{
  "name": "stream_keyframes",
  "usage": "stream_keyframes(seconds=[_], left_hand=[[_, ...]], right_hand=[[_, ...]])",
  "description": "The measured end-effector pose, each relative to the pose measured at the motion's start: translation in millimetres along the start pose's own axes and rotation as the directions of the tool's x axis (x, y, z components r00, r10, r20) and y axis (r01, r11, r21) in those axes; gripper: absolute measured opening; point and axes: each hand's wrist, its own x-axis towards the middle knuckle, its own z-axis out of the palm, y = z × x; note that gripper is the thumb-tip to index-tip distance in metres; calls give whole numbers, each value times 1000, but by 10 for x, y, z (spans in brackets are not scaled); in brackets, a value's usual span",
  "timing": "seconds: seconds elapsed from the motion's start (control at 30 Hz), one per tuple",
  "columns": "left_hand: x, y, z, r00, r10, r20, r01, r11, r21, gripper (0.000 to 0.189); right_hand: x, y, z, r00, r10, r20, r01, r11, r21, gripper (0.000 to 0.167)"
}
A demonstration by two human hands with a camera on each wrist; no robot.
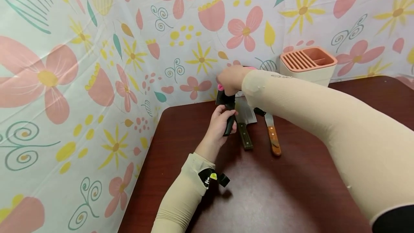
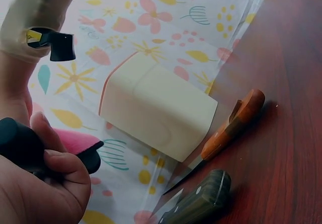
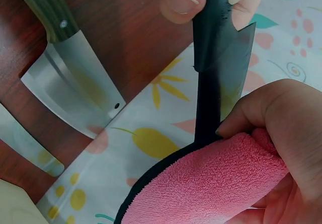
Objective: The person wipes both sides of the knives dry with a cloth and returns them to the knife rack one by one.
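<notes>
My L hand (image 1: pixel 217 124), at approx. 6 o'c. of the work (12 = away from me), has its fingers curled round the hdl. of a dark, shiny-bladed, black-handled knife (image 3: pixel 215 38), held up near the far edge of the dark red-brown wooden table (image 1: pixel 258 193). My R hand (image 1: pixel 235 77), at approx. 12 o'c., grips a fluffy pink cloth w/ black edging (image 3: pixel 211 183) against the blade's far end; can't tell if the cutting edge is fully wrapped. Step in hand, as I judge it: wiping the blade. Farther R, approx. 4 o'c. of the knife: a broad steel cleaver w/ green hdl. (image 1: pixel 247 113), then a long steel spatula w/ orange-brown wooden hdl. (image 1: pixel 273 137), both flat on the table, untouched. Rightmost, approx. 2 o'c.: a cream, box-shaped holder w/ slotted orange top (image 2: pixel 156 108), partly behind my R arm (image 1: pixel 300 100) in the head view. Next move, I'd say, calls for a steady L grip, R fingers clear of the edge, cloth drawn toward the tip.
</notes>
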Motion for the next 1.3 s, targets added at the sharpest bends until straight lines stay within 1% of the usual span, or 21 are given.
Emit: stream_keyframes(seconds=[0.33,0.43,0.63,0.9,1.03,1.13,1.3], left_hand=[[0,15,-12,1000,11,0,-11,1000,-9,11],[2,16,-11,1000,16,-7,-16,1000,-6,11],[18,1,-23,1000,20,-12,-20,1000,-2,9],[23,-9,-42,1000,31,-3,-31,999,15,5],[22,-4,-53,999,36,3,-36,999,18,4],[22,-2,-61,999,40,8,-40,999,18,4],[23,3,-69,999,40,10,-41,999,22,6]], right_hand=[[-62,-7,59,999,-20,-41,19,1000,-20,29],[-80,-16,70,998,-31,-49,30,999,-23,27],[-121,-24,107,992,-84,-91,82,996,-21,17],[-126,-34,153,989,-104,-103,103,995,-12,13],[-169,-43,151,987,-114,-116,117,993,21,11],[-208,-40,151,981,-131,-144,142,988,64,11],[-253,3,180,969,-169,-182,196,970,143,25]])
